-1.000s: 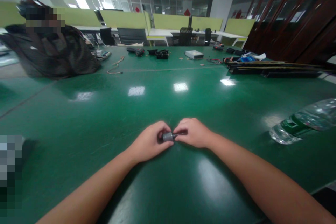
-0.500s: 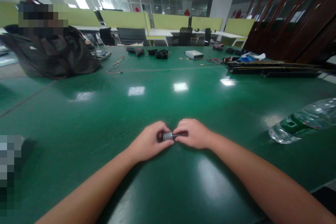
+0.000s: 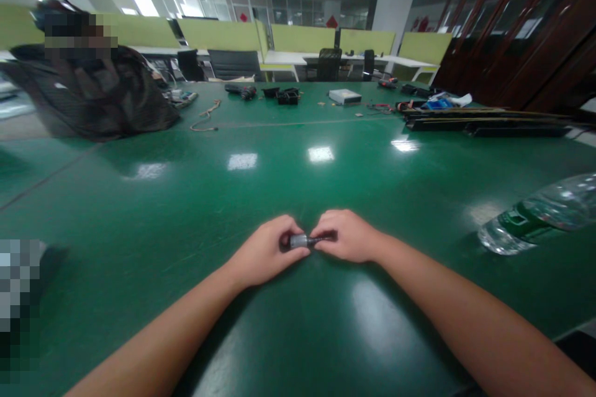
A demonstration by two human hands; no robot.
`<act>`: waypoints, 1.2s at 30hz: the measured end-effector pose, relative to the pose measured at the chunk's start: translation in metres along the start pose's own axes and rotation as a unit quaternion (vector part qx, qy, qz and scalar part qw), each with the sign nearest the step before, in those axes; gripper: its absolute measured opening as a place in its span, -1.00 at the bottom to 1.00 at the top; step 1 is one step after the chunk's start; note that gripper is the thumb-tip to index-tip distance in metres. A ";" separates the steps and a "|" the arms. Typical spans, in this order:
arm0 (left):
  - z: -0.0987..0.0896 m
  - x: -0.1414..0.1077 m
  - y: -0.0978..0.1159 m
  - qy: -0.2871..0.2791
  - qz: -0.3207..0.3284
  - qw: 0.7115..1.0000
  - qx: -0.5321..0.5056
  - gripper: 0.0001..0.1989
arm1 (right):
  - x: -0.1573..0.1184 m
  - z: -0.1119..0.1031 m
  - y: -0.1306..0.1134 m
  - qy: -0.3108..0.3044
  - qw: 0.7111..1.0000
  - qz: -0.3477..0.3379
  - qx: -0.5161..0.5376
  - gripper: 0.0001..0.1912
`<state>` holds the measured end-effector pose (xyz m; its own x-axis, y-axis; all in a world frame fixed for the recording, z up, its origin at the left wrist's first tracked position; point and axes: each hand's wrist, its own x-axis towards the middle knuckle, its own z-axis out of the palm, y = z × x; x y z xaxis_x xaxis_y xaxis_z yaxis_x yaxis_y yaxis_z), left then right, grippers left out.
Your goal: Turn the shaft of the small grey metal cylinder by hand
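Observation:
Low over the green table [image 3: 279, 192], my left hand [image 3: 263, 252] curls its thumb and fingers around a small cylindrical piece [image 3: 298, 240] with a silver-grey middle and dark ends. Its left end is partly hidden inside that hand. From its right end a thin dark stem [image 3: 321, 239] runs to my right hand [image 3: 347, 236], whose thumb and fingers are pinched on it. The piece lies sideways between the two hands, and its exact kind cannot be made out.
A clear plastic bottle [image 3: 535, 217] with a green label lies at the right. At the back left stands a large dark bag [image 3: 102, 99]. Along the far side are a power drill [image 3: 241, 91], black parts [image 3: 287, 96], a grey box [image 3: 344, 97] and dark strips [image 3: 484, 121].
Both hands keep their hold on the small cylindrical piece. My right hand has shifted very slightly to the right, showing a little more of the stem.

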<state>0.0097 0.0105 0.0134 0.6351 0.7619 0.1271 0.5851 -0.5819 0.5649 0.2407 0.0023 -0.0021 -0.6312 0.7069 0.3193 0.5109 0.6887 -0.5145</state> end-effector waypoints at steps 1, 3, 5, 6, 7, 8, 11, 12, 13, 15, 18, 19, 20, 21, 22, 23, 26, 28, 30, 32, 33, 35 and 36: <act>0.000 0.000 0.000 -0.001 0.000 1.000 0.001 -0.74 | 0.000 0.000 0.000 -0.001 1.000 0.000 0.000 -0.83; 0.000 0.000 0.000 -0.003 0.001 1.000 0.002 -0.75 | 0.000 -0.001 0.000 -0.001 1.000 0.001 -0.002 -0.83; 0.001 0.000 -0.001 -0.005 0.001 1.000 0.003 -0.75 | 0.000 -0.001 0.000 -0.001 1.000 0.001 -0.003 -0.83; 0.001 -0.001 -0.001 -0.004 0.001 1.000 0.004 -0.75 | 0.000 -0.002 0.000 -0.001 1.000 0.000 -0.002 -0.83; 0.001 -0.001 -0.002 -0.003 0.001 1.000 0.004 -0.75 | 0.000 -0.002 0.000 -0.001 1.000 0.000 -0.001 -0.83; 0.002 -0.001 -0.002 -0.002 0.000 1.000 0.004 -0.74 | -0.001 -0.002 0.000 0.000 1.000 0.000 0.000 -0.83; 0.002 -0.001 -0.002 -0.004 0.000 1.000 0.004 -0.74 | -0.001 -0.003 0.000 0.001 1.000 0.002 0.002 -0.83; 0.001 -0.001 -0.002 -0.005 0.000 1.000 0.004 -0.75 | -0.001 -0.003 0.000 0.001 1.000 0.001 0.002 -0.83; 0.001 -0.001 -0.001 -0.006 -0.001 1.000 0.005 -0.75 | -0.001 -0.003 0.000 0.001 1.000 0.000 0.002 -0.83; 0.000 -0.001 0.000 -0.007 -0.002 1.000 0.007 -0.75 | -0.001 -0.004 0.000 0.000 1.000 0.000 0.002 -0.83; 0.000 -0.001 0.002 -0.010 -0.004 1.000 0.007 -0.75 | -0.001 -0.004 0.000 -0.003 1.000 0.003 -0.001 -0.83; 0.000 -0.001 0.002 -0.011 -0.004 1.000 0.007 -0.75 | -0.001 -0.004 0.001 -0.004 1.000 0.004 -0.003 -0.83; 0.000 -0.001 0.002 -0.011 -0.005 1.000 0.008 -0.75 | -0.001 -0.004 0.001 -0.005 1.000 0.004 -0.005 -0.83; 0.000 -0.001 0.002 -0.011 -0.005 1.000 0.009 -0.75 | -0.001 -0.004 0.001 -0.006 1.000 0.004 -0.006 -0.83; 0.000 -0.001 0.001 -0.010 -0.006 1.000 0.009 -0.74 | -0.001 -0.004 0.001 -0.007 1.000 0.005 -0.007 -0.83; 0.001 -0.001 0.001 -0.010 -0.007 1.000 0.010 -0.74 | -0.001 -0.004 0.001 -0.008 1.000 0.007 -0.008 -0.84; 0.001 -0.001 -0.001 -0.008 -0.007 1.000 0.008 -0.74 | -0.001 -0.005 0.000 -0.009 1.000 0.015 -0.003 -0.84; 0.001 -0.001 -0.002 -0.007 -0.005 1.000 0.005 -0.75 | -0.002 -0.005 0.000 -0.009 1.000 0.024 0.001 -0.86; 0.002 -0.001 -0.002 -0.007 -0.004 1.000 0.003 -0.75 | -0.002 -0.005 0.000 -0.010 0.999 0.034 0.005 -0.87; 0.002 -0.002 -0.002 -0.007 -0.003 1.000 -0.001 -0.75 | -0.002 -0.005 0.000 -0.011 0.999 0.039 0.009 -0.86; 0.001 -0.002 -0.002 -0.008 -0.003 1.000 -0.002 -0.76 | -0.002 -0.005 0.000 -0.010 0.999 0.040 0.009 -0.86; 0.001 -0.001 -0.001 -0.010 -0.004 1.000 -0.002 -0.76 | -0.002 -0.004 0.000 -0.009 0.999 0.039 0.011 -0.85; 0.001 -0.001 -0.001 -0.010 -0.005 1.000 -0.001 -0.76 | -0.002 -0.004 0.001 -0.008 0.999 0.037 0.012 -0.86</act>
<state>0.0089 0.0095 0.0123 0.6389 0.7622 0.1043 0.5910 -0.5731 0.5677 0.2450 0.0019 0.0005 -0.6011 0.7532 0.2671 0.5431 0.6302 -0.5548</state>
